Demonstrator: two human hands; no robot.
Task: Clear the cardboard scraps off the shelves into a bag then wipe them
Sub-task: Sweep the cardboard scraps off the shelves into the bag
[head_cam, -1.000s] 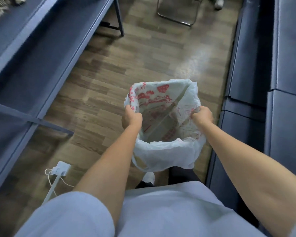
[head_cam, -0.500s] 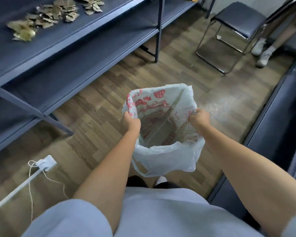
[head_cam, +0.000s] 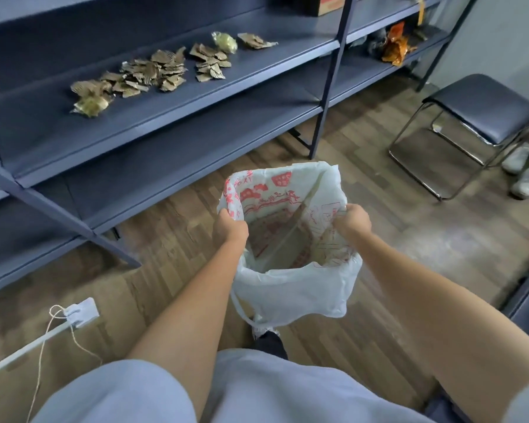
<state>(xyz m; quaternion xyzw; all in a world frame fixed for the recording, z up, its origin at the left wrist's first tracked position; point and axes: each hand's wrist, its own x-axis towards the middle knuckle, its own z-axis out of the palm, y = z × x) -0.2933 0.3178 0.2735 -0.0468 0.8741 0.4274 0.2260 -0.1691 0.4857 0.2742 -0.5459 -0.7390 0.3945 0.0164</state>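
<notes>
I hold a white plastic bag [head_cam: 290, 288] with red print open in front of me, above the wooden floor. My left hand [head_cam: 229, 228] grips the left side of its rim and my right hand [head_cam: 350, 221] grips the right side. The bag's mouth faces up and looks empty inside. Brown cardboard scraps [head_cam: 153, 71] lie scattered in a row on the blue metal shelf [head_cam: 171, 108] at the upper left, well beyond the bag. Two crumpled yellowish wrappers [head_cam: 90, 105] lie among them.
A lower shelf [head_cam: 177, 166] runs under the scrap shelf, with upright posts [head_cam: 330, 83]. A black folding chair [head_cam: 483, 108] stands at the right, with someone's white shoes [head_cam: 526, 175] beside it. A white power strip [head_cam: 80, 311] with cord lies on the floor at left. Orange packaging [head_cam: 394, 47] sits on the far shelf.
My view has swung up and left, bringing the shelf with the scraps and the chair into sight. Both hands still hold the bag open in the same way.
</notes>
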